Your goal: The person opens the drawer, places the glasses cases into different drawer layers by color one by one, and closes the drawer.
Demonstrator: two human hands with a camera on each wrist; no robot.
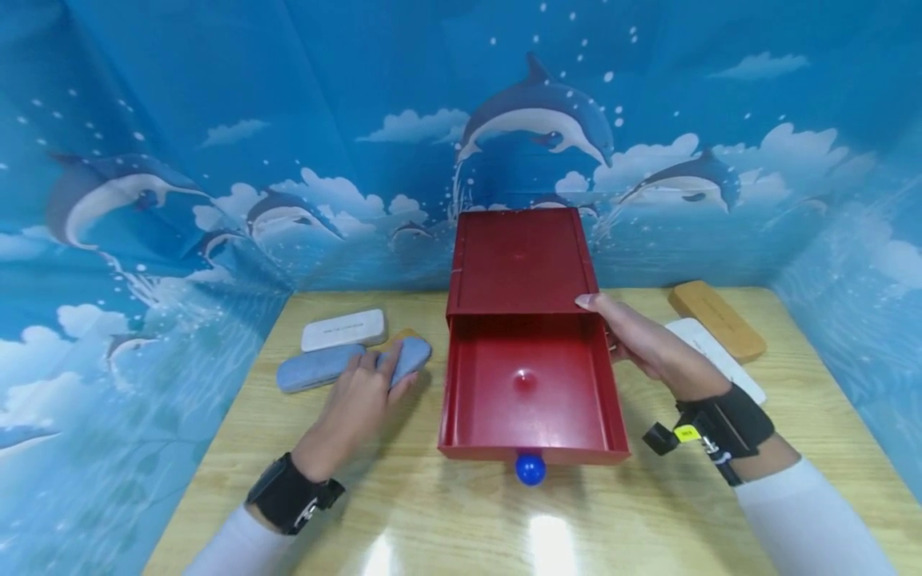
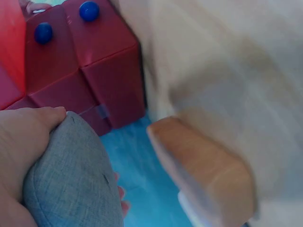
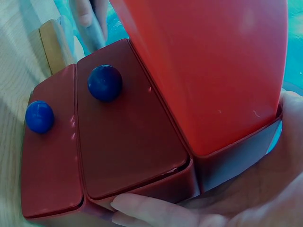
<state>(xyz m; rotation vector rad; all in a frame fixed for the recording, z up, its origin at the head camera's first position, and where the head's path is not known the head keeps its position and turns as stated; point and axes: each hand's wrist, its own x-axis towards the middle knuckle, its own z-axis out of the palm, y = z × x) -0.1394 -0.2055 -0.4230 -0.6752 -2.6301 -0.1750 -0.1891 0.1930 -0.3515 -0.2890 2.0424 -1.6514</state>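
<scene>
My left hand grips a blue-grey fabric glasses case, held between thumb and fingers; in the left wrist view the same case fills the palm. Right beside it stands a red drawer cabinet with its top drawer pulled out, the inside bare and a blue round knob on its front. My right hand holds the cabinet's right side, thumb on the upper front edge. Two lower drawers with blue knobs are closed in the right wrist view.
At the left lie another blue case, a white case and a tan case partly hidden behind the left hand. On the right, a brown case and a white case lie beyond the right wrist. A dolphin-print cloth backs the wooden table.
</scene>
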